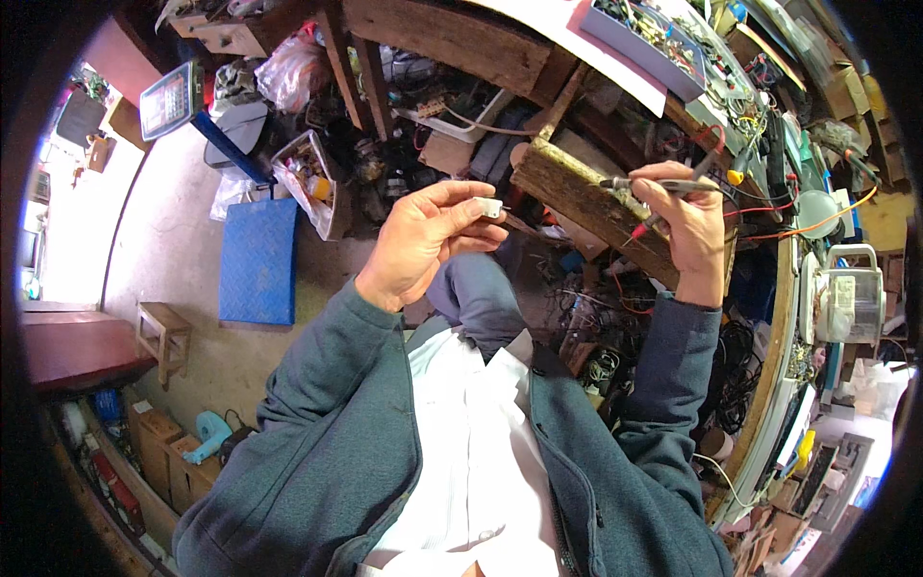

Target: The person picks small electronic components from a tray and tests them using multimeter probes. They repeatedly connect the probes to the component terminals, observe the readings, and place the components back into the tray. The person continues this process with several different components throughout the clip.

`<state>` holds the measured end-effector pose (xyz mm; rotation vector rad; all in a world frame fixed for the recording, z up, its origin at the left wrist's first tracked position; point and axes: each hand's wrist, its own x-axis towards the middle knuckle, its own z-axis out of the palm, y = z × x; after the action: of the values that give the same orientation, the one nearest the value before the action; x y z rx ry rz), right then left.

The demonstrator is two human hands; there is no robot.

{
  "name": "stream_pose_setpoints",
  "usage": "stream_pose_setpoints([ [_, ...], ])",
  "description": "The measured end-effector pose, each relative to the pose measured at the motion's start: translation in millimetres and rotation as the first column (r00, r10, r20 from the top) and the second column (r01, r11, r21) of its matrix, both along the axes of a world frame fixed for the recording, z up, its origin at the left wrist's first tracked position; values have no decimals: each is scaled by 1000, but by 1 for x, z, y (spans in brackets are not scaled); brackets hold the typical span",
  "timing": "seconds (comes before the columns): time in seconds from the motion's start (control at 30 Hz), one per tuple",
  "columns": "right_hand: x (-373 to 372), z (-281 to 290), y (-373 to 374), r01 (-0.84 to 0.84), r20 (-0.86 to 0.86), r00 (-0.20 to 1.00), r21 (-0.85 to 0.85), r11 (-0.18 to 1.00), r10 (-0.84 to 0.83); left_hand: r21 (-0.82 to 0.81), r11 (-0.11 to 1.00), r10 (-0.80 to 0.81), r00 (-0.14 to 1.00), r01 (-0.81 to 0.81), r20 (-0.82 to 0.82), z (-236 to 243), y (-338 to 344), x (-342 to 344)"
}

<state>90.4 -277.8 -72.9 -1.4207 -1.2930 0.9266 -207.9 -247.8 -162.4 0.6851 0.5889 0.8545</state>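
Note:
My left hand (pixel 415 238) is raised in front of me and pinches a small white block-shaped part (pixel 491 207) between thumb and fingers. A short thin pin or lead seems to stick out of its right side. Off to the right, my right hand (pixel 694 229) is closed around two test probes. The black test probe (pixel 673 185) lies across the fingers and points left toward the white part. Lower in the same hand, the red test probe (pixel 642 230) slants down and left. Both probe tips are apart from the white part. Red and black leads run from that hand toward the bench.
A worn wooden beam (pixel 577 197) lies beyond my hands. On the right, a cluttered bench carries a parts tray (pixel 642 48) and a clear plastic case (pixel 851 298). A blue platform scale (pixel 258 260) and a wooden stool (pixel 163 332) stand on the left floor.

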Motion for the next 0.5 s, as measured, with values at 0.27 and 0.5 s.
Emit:
stream_pose_setpoints([
  [0.27, -23, -21, -20, -228, -459, 877, -130, 965, 145, 106, 993, -60, 998, 60, -4, -15, 2, 12],
  [0.5, -53, -48, -21, -42, -614, 789, -59, 997, -3, 56, 997, -66, 995, 61, 81, -16, -2, 9],
])
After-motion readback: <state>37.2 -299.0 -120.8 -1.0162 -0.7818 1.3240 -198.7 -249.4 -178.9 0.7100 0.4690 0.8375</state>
